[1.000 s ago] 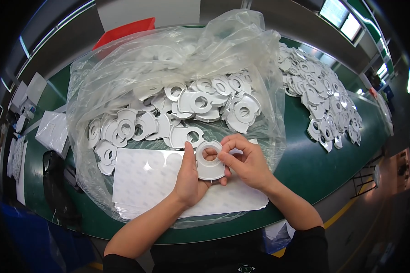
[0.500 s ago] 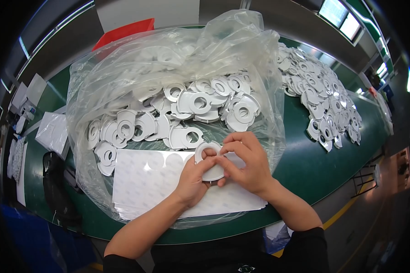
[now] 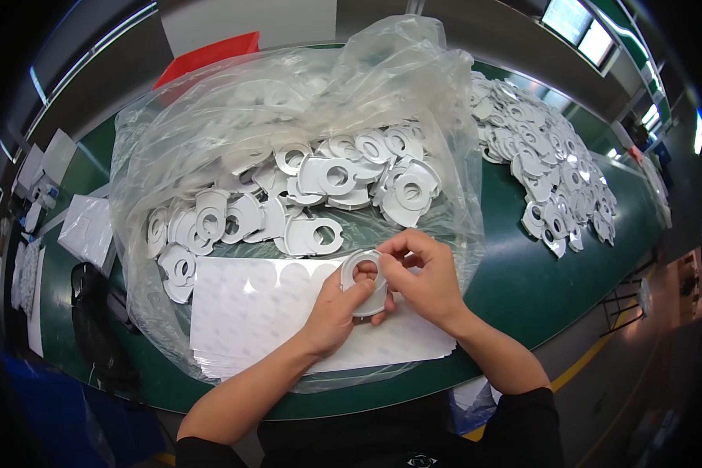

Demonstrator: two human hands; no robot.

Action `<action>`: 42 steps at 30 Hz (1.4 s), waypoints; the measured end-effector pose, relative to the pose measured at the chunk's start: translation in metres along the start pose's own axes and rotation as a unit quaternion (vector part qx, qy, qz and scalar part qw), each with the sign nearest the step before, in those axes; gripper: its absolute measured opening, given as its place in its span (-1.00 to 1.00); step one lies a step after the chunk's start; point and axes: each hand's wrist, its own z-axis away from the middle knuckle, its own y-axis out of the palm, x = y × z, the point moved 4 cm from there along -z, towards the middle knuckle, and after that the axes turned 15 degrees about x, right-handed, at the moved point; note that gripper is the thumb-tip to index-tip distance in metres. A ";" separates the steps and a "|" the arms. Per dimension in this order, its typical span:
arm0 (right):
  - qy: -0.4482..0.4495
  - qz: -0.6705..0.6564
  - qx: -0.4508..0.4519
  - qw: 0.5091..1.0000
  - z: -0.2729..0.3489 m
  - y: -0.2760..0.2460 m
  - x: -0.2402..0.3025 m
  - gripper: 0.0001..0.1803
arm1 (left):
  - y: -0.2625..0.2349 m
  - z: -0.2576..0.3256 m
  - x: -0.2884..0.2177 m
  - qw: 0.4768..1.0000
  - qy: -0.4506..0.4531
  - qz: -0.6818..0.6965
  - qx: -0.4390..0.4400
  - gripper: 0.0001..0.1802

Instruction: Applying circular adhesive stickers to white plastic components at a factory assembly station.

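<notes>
A white plastic part with a round hole is held over a stack of white sheets. My left hand grips it from the left, thumb across its face and fingertips showing through the hole and below. My right hand is closed at the part's upper right rim, thumb and index finger pinched against the edge. Whether something thin is also between those fingertips, I cannot make out. Round shapes are marked along the top sheet's far edge. Just beyond lies a heap of similar white parts.
A large clear plastic bag lies around and under the heap and sheets. Another pile of white parts covers the right of the green table. A red bin stands behind; a black pouch and a wrapped white package are left.
The held part has shifted slightly right and turned a little. My right fingers have moved from across its face to its upper right rim, uncovering more of the hole.
</notes>
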 end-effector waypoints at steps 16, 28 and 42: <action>-0.021 0.353 -0.062 0.934 0.001 0.001 0.012 -0.53 | 0.002 0.003 0.011 0.999 -0.028 0.027 0.012 -0.08; -0.007 0.278 0.072 0.958 0.006 -0.013 0.017 -0.74 | 0.000 -0.002 0.005 0.992 -0.049 0.117 0.020 -0.03; -0.007 0.278 0.019 0.960 0.001 -0.019 0.004 -0.79 | 0.003 -0.005 0.015 0.983 -0.056 0.138 0.107 -0.09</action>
